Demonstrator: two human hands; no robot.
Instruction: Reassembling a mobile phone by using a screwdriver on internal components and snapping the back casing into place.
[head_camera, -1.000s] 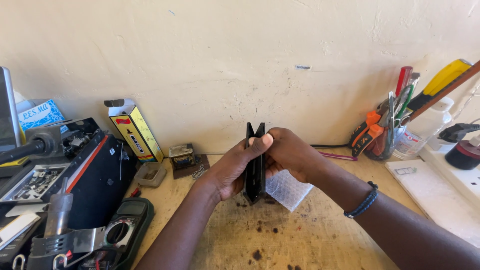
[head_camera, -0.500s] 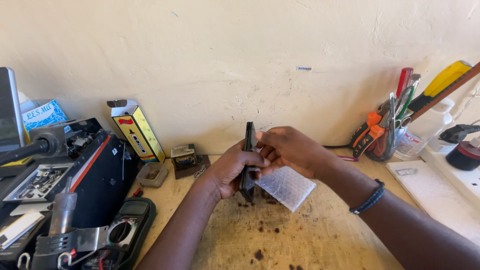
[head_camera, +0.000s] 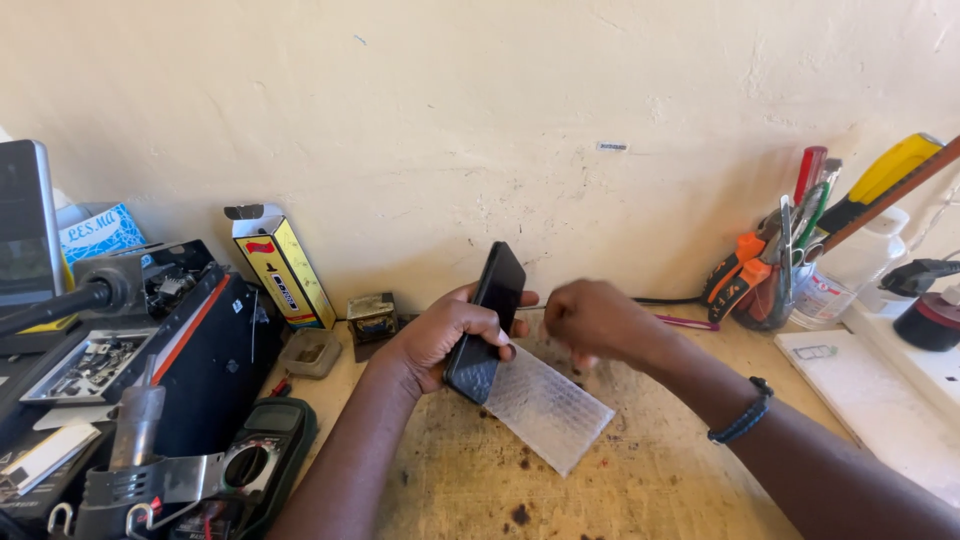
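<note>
We see a black phone (head_camera: 487, 318) over a clear sheet (head_camera: 548, 407) with a bubble pattern. The wall (head_camera: 480, 110) is cream; the bench (head_camera: 600, 490) is pale wood with dark spots. A box (head_camera: 282, 264) is yellow with red and blue marks. The meter (head_camera: 255, 455) is dark green, the case (head_camera: 205, 345) black with a red stripe. The pliers (head_camera: 738, 277) have orange grips, beside a red handle (head_camera: 809, 172) and a yellow one (head_camera: 885, 177). The wristband (head_camera: 742, 422) is dark blue.
</note>
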